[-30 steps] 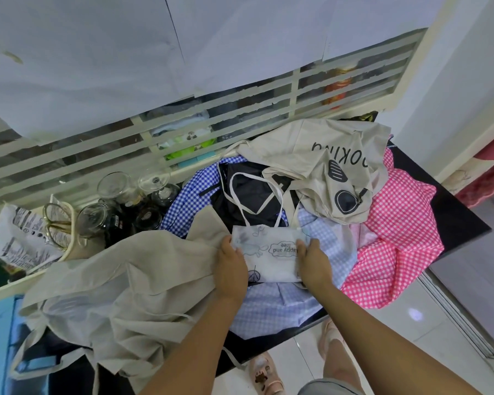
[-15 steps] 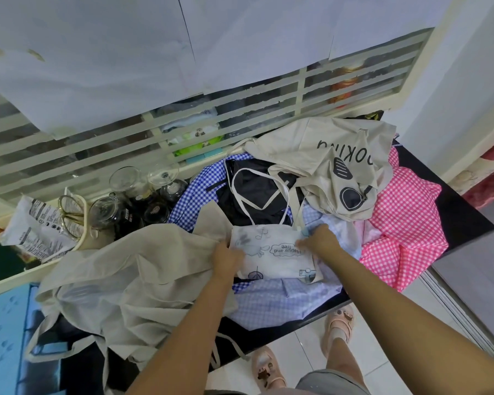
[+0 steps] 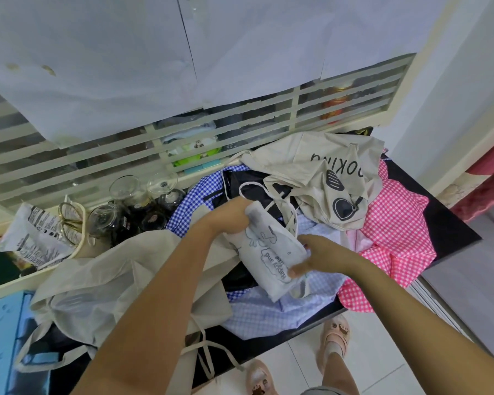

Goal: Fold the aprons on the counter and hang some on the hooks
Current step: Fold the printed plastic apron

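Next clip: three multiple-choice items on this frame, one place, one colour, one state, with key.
1. The pink checked apron lies where from the white printed apron? A left; B right; C directly beneath.
2. The counter top is: A white; B black; C blue.
3. The white printed apron is: A spread flat; B folded small and held; C draped over an arm.
1 B: its checks cover the counter's right end. 2 B: bare black shows beside the pink cloth. 3 B: the left hand grips its upper end, the right hand holds its lower edge.
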The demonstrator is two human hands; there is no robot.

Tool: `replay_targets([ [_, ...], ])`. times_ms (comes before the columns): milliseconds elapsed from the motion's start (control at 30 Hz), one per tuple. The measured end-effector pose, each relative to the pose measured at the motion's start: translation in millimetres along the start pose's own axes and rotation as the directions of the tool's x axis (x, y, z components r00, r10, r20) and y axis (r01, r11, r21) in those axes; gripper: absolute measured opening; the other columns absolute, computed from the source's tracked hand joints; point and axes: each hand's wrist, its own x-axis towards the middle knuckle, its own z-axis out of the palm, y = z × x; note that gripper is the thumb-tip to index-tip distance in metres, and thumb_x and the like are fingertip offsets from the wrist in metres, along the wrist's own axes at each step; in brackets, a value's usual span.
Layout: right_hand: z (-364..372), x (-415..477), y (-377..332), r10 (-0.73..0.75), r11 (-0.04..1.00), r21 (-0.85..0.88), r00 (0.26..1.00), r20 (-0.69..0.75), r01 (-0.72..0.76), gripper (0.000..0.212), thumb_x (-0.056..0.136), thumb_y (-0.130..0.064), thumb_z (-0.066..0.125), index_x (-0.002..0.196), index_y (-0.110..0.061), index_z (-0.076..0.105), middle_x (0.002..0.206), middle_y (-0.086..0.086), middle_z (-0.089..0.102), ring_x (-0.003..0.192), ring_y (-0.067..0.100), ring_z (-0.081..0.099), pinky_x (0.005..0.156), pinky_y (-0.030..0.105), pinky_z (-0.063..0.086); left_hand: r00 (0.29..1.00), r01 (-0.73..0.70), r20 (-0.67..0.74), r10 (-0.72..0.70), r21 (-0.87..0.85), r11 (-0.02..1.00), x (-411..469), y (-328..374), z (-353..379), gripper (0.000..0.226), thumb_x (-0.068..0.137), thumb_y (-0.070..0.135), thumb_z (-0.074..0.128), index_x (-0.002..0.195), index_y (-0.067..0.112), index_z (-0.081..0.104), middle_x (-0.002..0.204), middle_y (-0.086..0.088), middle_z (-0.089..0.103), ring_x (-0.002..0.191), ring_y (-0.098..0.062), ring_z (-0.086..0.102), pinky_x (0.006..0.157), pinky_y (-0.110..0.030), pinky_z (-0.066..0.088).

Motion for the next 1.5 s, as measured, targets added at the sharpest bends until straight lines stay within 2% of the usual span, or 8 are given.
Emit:
replay_targets([
  [200, 30, -8, 3, 0.068, 0.821, 0.557, 0.990, 0.127, -0.128, 0.067, 0.068, -0.023, 0.084, 0.124, -0.015, 0.048, 0.121, 0.004, 0.061, 0.104, 0.017, 0.063, 0.081, 0.024, 0.055, 0.994, -0.026, 0.107, 0.007, 0.181, 0.983, -1, 8, -16, 0.031, 0.084, -0.009, 0.042, 0.061, 0.011, 0.037, 0.067, -0.004, 0.042, 0.060, -0.014, 0.036, 0.052, -0.024, 0.028],
  [367, 48, -19, -8, -0.098, 0.749, 0.660, 0.977, 0.187, -0.051, 0.037, 0.077, -0.018, 0.076, 0.112, -0.013, 0.065, 0.113, 0.002, 0.071, 0.106, 0.018, 0.066, 0.090, 0.028, 0.052, 0.998, -0.007, 0.064, 0.001, 0.105, 0.994, -15, -11, -12, 0.017, 0.083, -0.010, 0.043, 0.078, -0.002, 0.058, 0.085, -0.016, 0.060, 0.077, -0.023, 0.050, 0.069, -0.036, 0.043],
  [500, 47, -22, -24, -0.212, 0.606, 0.794, 0.973, 0.096, 0.054, 0.068, 0.068, -0.017, 0.084, 0.128, -0.007, 0.052, 0.118, 0.017, 0.066, 0.111, 0.034, 0.062, 0.097, 0.050, 0.048, 0.998, -0.029, 0.065, 0.025, 0.062, 0.998, -27, -19, -20, 0.024, 0.083, -0.012, 0.043, 0.097, -0.008, 0.063, 0.098, -0.022, 0.061, 0.083, -0.023, 0.052, 0.069, -0.031, 0.043],
  [633, 46, -27, -40, -0.260, 0.535, 0.829, 0.965, -0.023, 0.164, 0.065, 0.078, 0.011, 0.066, 0.132, -0.022, 0.050, 0.111, 0.017, 0.069, 0.104, 0.031, 0.067, 0.082, 0.038, 0.057, 0.996, -0.079, 0.045, 0.077, 0.067, 0.995, -32, -21, -27, 0.022, 0.084, -0.010, 0.048, 0.101, -0.005, 0.062, 0.102, -0.015, 0.061, 0.096, -0.031, 0.058, 0.080, -0.034, 0.046],
  [833, 55, -12, -25, -0.075, 0.556, 0.810, 0.982, -0.174, 0.187, 0.054, 0.078, 0.015, 0.063, 0.124, -0.014, 0.060, 0.102, 0.015, 0.072, 0.094, 0.032, 0.070, 0.082, 0.043, 0.057, 0.966, -0.023, -0.260, 0.005, -0.066, 0.998, -34, -31, 12, 0.066, 0.083, -0.006, 0.053, 0.142, 0.019, 0.035, 0.134, -0.008, 0.046, 0.112, -0.021, 0.051, 0.089, -0.027, 0.045],
  [933, 65, 0, -11, 0.019, 0.572, 0.813, 0.990, -0.142, 0.106, 0.046, 0.079, 0.015, 0.062, 0.121, -0.005, 0.061, 0.100, 0.016, 0.073, 0.093, 0.033, 0.070, 0.082, 0.047, 0.056, 0.897, -0.111, -0.409, 0.166, 0.154, 0.982, -49, -36, 60, 0.081, 0.078, -0.011, 0.046, 0.151, 0.010, 0.017, 0.153, -0.011, 0.022, 0.136, -0.030, 0.032, 0.109, -0.035, 0.033],
  [1100, 76, 18, -1, 0.114, 0.580, 0.815, 0.992, -0.055, -0.022, 0.046, 0.077, 0.015, 0.064, 0.120, -0.002, 0.059, 0.105, 0.021, 0.070, 0.097, 0.036, 0.067, 0.088, 0.054, 0.053, 0.977, -0.211, 0.084, 0.194, 0.461, 0.862, -70, -63, 133, 0.094, 0.089, 0.014, 0.053, 0.150, 0.015, -0.018, 0.153, -0.002, -0.032, 0.143, -0.022, -0.027, 0.118, -0.038, -0.013],
  [1500, 66, 44, -14, 0.128, 0.303, 0.950, 0.991, 0.040, -0.077, 0.053, 0.081, 0.003, 0.067, 0.125, -0.019, 0.047, 0.107, 0.012, 0.068, 0.092, 0.027, 0.067, 0.070, 0.038, 0.057, 0.951, -0.304, 0.074, 0.302, 0.419, 0.855, -58, -95, 156, 0.099, 0.083, 0.034, 0.060, 0.148, 0.040, -0.014, 0.154, 0.003, -0.032, 0.141, -0.015, -0.032, 0.107, -0.026, -0.027],
])
